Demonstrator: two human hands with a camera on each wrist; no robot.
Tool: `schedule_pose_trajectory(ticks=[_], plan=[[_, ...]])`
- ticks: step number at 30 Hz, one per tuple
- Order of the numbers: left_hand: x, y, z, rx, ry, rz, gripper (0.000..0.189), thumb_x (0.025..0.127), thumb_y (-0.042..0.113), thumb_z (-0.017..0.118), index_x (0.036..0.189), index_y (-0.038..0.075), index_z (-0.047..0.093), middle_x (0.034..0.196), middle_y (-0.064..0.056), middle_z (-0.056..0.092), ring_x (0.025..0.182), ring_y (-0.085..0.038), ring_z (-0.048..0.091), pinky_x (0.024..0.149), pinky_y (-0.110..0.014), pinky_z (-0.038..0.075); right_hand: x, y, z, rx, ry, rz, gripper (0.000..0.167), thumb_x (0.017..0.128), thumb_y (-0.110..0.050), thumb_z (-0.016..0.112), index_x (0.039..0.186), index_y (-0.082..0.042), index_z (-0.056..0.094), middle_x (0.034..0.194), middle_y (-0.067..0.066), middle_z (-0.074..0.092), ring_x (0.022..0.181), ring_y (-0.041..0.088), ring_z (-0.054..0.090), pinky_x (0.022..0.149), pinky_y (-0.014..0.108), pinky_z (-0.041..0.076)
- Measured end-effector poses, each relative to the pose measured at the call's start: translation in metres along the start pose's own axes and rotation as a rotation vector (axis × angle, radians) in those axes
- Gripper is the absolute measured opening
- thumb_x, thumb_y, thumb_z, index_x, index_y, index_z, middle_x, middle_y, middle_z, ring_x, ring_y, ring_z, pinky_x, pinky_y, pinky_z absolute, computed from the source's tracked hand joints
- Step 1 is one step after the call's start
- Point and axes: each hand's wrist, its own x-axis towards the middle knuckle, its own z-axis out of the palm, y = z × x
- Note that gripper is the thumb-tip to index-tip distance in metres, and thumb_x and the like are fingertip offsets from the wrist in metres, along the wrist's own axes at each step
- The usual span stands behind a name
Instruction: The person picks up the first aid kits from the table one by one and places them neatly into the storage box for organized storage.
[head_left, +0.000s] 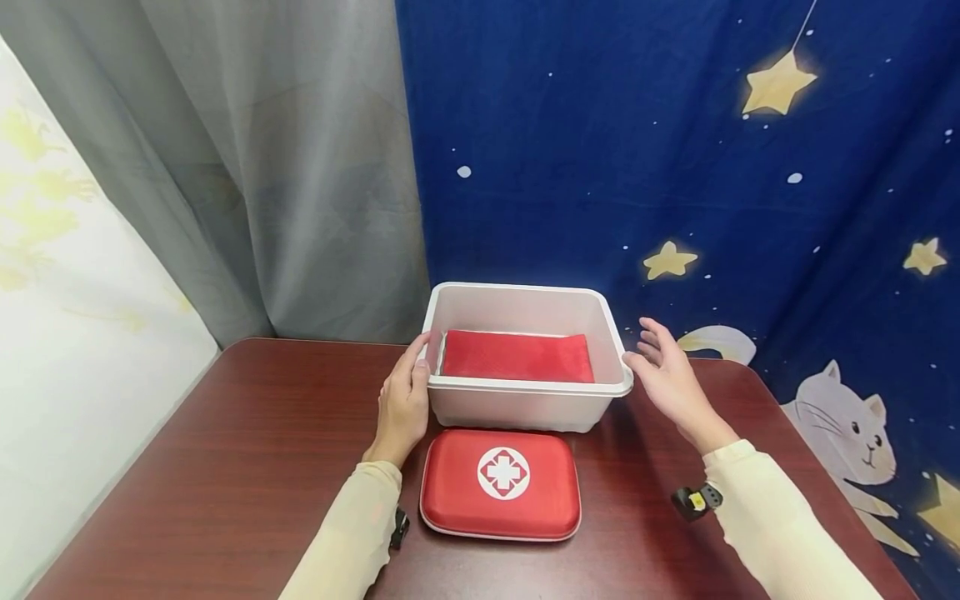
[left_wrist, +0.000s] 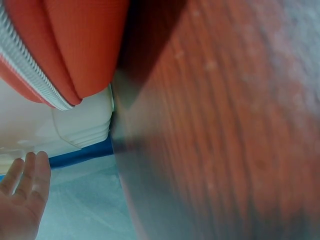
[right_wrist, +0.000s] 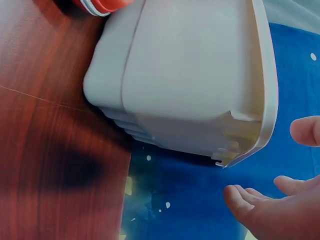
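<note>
The white bin [head_left: 517, 406] stands between the hands, with a flat red thing [head_left: 517, 357] inside. The left hand [head_left: 402, 406], fingers straight, seems to rest on its left rim; the right hand [head_left: 670, 382] is spread just beside the opposite rim. Steadying it well calls for level, even contact. The red case [head_left: 498, 510] crowds the wrists; the table [head_left: 300, 433] offers more room left of the left hand, less beyond the fingertips.

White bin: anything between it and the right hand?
Nothing visible. The right hand is beside the right end of the white bin; the red case lies on the near side, out of that path.
</note>
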Motion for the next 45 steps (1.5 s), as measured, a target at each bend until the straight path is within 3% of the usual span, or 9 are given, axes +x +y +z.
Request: schedule_pose_trajectory(ticks=[7, 19, 23, 26, 31, 34, 36, 42, 45], plan=[[0.0, 0.0, -0.001, -0.008, 0.001, 0.007, 0.043, 0.106, 0.025, 0.039, 0.148, 0.028, 0.048, 0.149, 0.0, 0.049, 0.134, -0.02, 0.047, 0.11, -0.051, 0.037, -0.009, 0.005, 0.002, 0.039, -0.007, -0.004, 0.07, 0.101, -0.014, 0.055, 0.157, 0.0, 0.015, 0.154, 0.032, 0.027, 0.141, 0.046, 0.033, 0.11, 0.06, 0.031], [0.0, 0.0, 0.001, -0.008, 0.0, -0.001, 0.043, 0.106, 0.025, 0.039, 0.147, 0.028, 0.049, 0.148, 0.001, 0.05, 0.134, -0.02, 0.048, 0.109, -0.051, 0.037, -0.022, 0.021, 0.003, 0.085, -0.012, 0.064, 0.069, 0.101, -0.014, 0.053, 0.156, 0.004, 0.014, 0.152, 0.033, 0.031, 0.14, 0.044, 0.036, 0.111, 0.056, 0.032], [0.0, 0.0, 0.001, -0.012, -0.002, 0.006, 0.043, 0.106, 0.025, 0.039, 0.148, 0.027, 0.049, 0.149, 0.0, 0.05, 0.134, -0.02, 0.047, 0.11, -0.05, 0.037, -0.027, 0.025, 0.003, 0.113, -0.013, 0.091, 0.068, 0.102, -0.016, 0.052, 0.156, 0.003, 0.014, 0.152, 0.031, 0.033, 0.139, 0.04, 0.038, 0.103, 0.025, 0.043], [0.0, 0.0, 0.001, -0.013, -0.002, 0.007, 0.043, 0.106, 0.025, 0.038, 0.148, 0.027, 0.048, 0.149, 0.001, 0.049, 0.135, -0.02, 0.047, 0.11, -0.05, 0.037, -0.029, 0.028, 0.003, 0.108, -0.006, 0.1, 0.066, 0.103, -0.016, 0.051, 0.156, 0.001, 0.017, 0.15, 0.029, 0.037, 0.133, 0.03, 0.046, 0.087, 0.007, 0.04], [0.0, 0.0, 0.001, -0.014, -0.002, 0.013, 0.043, 0.106, 0.025, 0.038, 0.148, 0.026, 0.048, 0.149, 0.001, 0.049, 0.135, -0.019, 0.046, 0.111, -0.05, 0.036, -0.035, 0.032, 0.005, 0.093, -0.008, 0.1, 0.065, 0.102, -0.016, 0.053, 0.155, 0.0, 0.021, 0.147, 0.029, 0.042, 0.113, 0.0, 0.053, 0.085, 0.007, 0.043], [0.001, 0.0, 0.0, -0.014, 0.0, 0.015, 0.043, 0.106, 0.025, 0.038, 0.148, 0.026, 0.048, 0.149, 0.001, 0.049, 0.136, -0.019, 0.046, 0.111, -0.049, 0.036, -0.038, 0.034, 0.008, 0.098, -0.015, 0.096, 0.064, 0.102, -0.016, 0.054, 0.154, 0.001, 0.023, 0.145, 0.03, 0.044, 0.107, -0.007, 0.052, 0.085, 0.009, 0.044], [0.0, 0.0, 0.0, -0.015, 0.001, 0.015, 0.043, 0.106, 0.025, 0.038, 0.148, 0.025, 0.048, 0.149, 0.001, 0.049, 0.136, -0.019, 0.046, 0.111, -0.049, 0.036, -0.04, 0.036, 0.011, 0.106, -0.022, 0.096, 0.063, 0.101, -0.015, 0.055, 0.154, 0.001, 0.024, 0.143, 0.03, 0.045, 0.11, -0.002, 0.054, 0.085, 0.01, 0.044], [0.0, 0.0, 0.0, -0.012, 0.0, 0.009, 0.043, 0.106, 0.026, 0.038, 0.148, 0.027, 0.048, 0.15, 0.002, 0.049, 0.136, -0.018, 0.046, 0.111, -0.049, 0.036, -0.046, 0.048, 0.021, 0.086, -0.06, 0.121, 0.062, 0.101, -0.013, 0.054, 0.152, 0.004, 0.025, 0.142, 0.031, 0.046, 0.127, 0.035, 0.052, 0.085, 0.011, 0.044], [0.0, 0.0, 0.0, -0.013, -0.004, 0.011, 0.043, 0.107, 0.026, 0.038, 0.148, 0.026, 0.048, 0.15, 0.002, 0.048, 0.136, -0.018, 0.046, 0.111, -0.049, 0.036, -0.049, 0.053, 0.026, 0.076, -0.073, 0.146, 0.061, 0.1, -0.012, 0.055, 0.151, 0.005, 0.025, 0.141, 0.032, 0.047, 0.127, 0.039, 0.051, 0.084, 0.013, 0.046]])
